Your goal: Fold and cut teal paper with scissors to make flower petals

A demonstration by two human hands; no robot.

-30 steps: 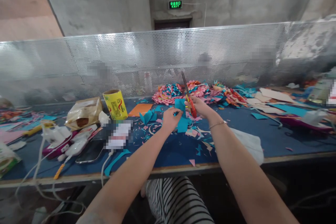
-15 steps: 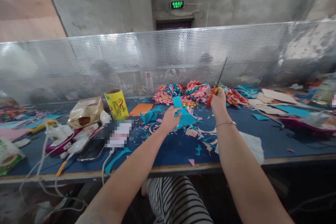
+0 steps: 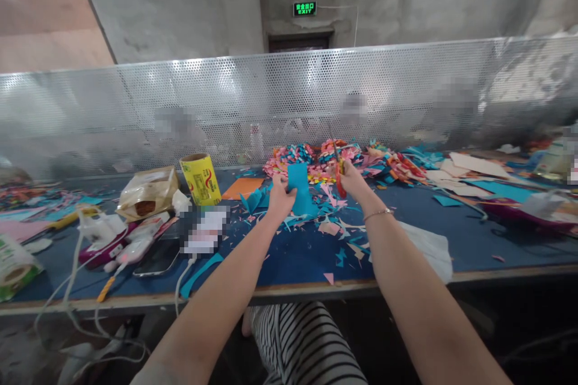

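Observation:
My left hand (image 3: 282, 195) pinches the lower left edge of a blue sheet (image 3: 298, 183), which stands upright above the table. To its right, my right hand (image 3: 351, 180) is closed around the red handles of a pair of scissors (image 3: 339, 181). The blades point upward and stay apart from the sheet. Behind both hands lie heaps of small pink, blue and orange cut pieces (image 3: 289, 159). Blue and pink scraps are scattered on the table beneath the hands.
On the left stand a yellow tub (image 3: 199, 180), a brown bag (image 3: 149, 192) and a purple power strip (image 3: 102, 246) with white cables. An orange sheet (image 3: 244, 188) lies behind. Cream sheets (image 3: 478, 164) are at right. A perforated metal screen (image 3: 217, 102) closes the table's back.
My right hand has brought the scissors leftward and down, nearer the blue sheet. My left hand has shifted slightly left, and the sheet is turned more upright.

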